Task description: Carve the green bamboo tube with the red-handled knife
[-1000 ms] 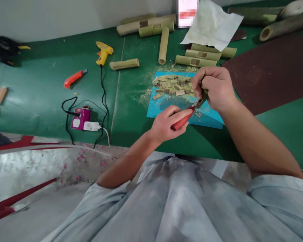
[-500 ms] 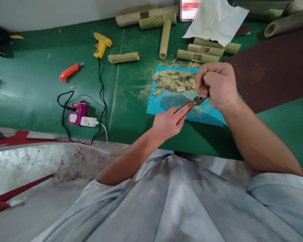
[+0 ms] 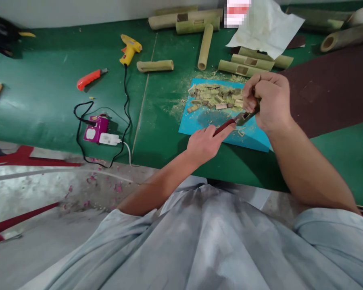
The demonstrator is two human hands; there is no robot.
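My left hand [image 3: 204, 143] is closed around the dark red handles of pliers [image 3: 225, 127]. The metal jaws of these pliers meet the near end of a small bamboo strip [image 3: 246, 117]. My right hand [image 3: 269, 100] grips the strip's other end, its fingers curled and partly hiding it. Both hands are above a light blue sheet [image 3: 196, 121]. Behind them on that sheet lies a pile of small cut bamboo pieces [image 3: 216, 96] with shavings scattered around.
Bamboo tubes [image 3: 205, 46] lie at the back of the green table [image 3: 157, 112]. To the left are a yellow glue gun [image 3: 129, 49], a red utility knife [image 3: 90, 78] and a purple power adapter [image 3: 97, 129] with cords. A dark brown sheet [image 3: 317, 92] covers the right side.
The view has shifted slightly, so the table's things appear farther right. More of the bamboo strip shows between the plier jaws and my right hand. Both hands keep their hold.
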